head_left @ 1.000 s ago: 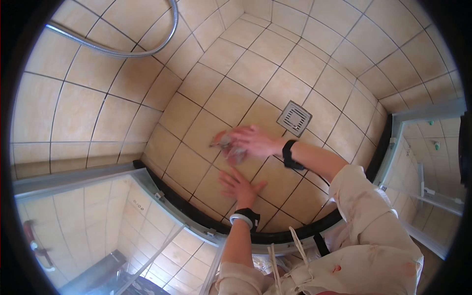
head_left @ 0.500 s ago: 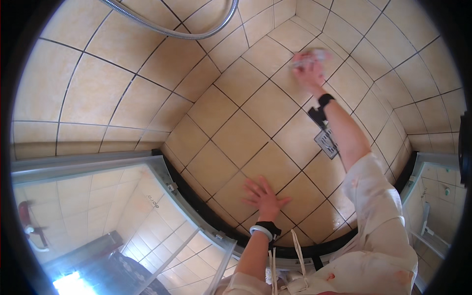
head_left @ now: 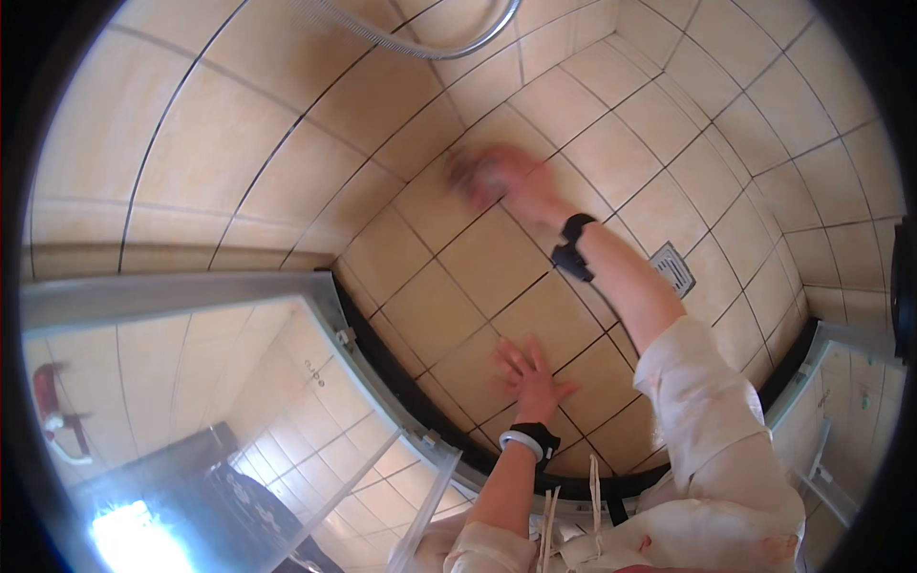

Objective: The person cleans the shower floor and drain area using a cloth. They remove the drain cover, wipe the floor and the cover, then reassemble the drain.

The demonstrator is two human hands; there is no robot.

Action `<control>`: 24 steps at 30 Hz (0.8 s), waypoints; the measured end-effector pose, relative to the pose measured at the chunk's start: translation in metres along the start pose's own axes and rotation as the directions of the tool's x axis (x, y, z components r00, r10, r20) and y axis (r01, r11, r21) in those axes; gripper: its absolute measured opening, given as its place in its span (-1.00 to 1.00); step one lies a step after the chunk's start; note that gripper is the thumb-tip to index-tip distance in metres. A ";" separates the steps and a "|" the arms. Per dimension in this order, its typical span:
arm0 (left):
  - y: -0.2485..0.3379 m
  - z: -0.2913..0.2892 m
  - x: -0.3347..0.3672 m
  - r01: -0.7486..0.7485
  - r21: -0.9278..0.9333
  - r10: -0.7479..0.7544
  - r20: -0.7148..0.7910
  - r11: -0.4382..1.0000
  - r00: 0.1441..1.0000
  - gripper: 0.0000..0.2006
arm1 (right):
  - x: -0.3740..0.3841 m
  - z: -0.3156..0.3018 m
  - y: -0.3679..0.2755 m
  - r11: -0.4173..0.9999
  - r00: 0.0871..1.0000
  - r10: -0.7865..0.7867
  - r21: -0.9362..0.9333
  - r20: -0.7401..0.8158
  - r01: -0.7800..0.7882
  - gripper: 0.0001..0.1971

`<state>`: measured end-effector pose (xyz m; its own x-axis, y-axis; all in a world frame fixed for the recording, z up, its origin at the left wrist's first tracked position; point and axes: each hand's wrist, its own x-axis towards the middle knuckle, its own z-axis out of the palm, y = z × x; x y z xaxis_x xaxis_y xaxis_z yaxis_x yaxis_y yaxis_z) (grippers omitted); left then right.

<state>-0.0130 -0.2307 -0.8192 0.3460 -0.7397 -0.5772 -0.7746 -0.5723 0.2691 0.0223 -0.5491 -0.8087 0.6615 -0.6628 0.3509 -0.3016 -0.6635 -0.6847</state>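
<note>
Cloth (head_left: 464,178), reddish and grey, shows to us only as a blur, its weave and edges smeared; it lies beyond the drain grate (head_left: 672,269) and to its left. Our right hand (head_left: 521,180) is over it, though we cannot tell whether it grips or merely presses. Our left hand (head_left: 535,393), released and fanned on the floor (head_left: 458,272), rests left of the grate and nearer us, well apart from the cloth.

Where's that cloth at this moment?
In the head view, the motion-blurred cloth is at the right hand on the tiled floor, above the picture's middle, near the foot of the left wall.
</note>
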 end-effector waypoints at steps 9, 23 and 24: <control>0.004 0.001 0.006 -0.052 -0.030 0.052 -0.001 0.998 0.999 0.29 | 0.000 0.037 0.066 0.504 0.709 0.486 -0.498 -0.511 -0.706 -0.52; -0.034 0.088 0.024 -0.144 0.381 0.328 -0.477 0.913 0.815 -0.10 | -0.057 0.155 -0.124 0.879 0.862 -0.474 0.151 0.183 0.451 -0.79; -0.004 0.013 0.013 -0.021 0.086 0.009 0.136 0.996 0.991 0.09 | -0.052 0.135 -0.090 0.909 0.916 -0.376 0.250 0.142 0.334 -0.78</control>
<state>-0.0127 -0.2336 -0.8379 0.2635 -0.6900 -0.6741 -0.8244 -0.5240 0.2140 0.1074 -0.4080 -0.8519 0.8167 -0.3080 0.4880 0.1188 -0.7378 -0.6644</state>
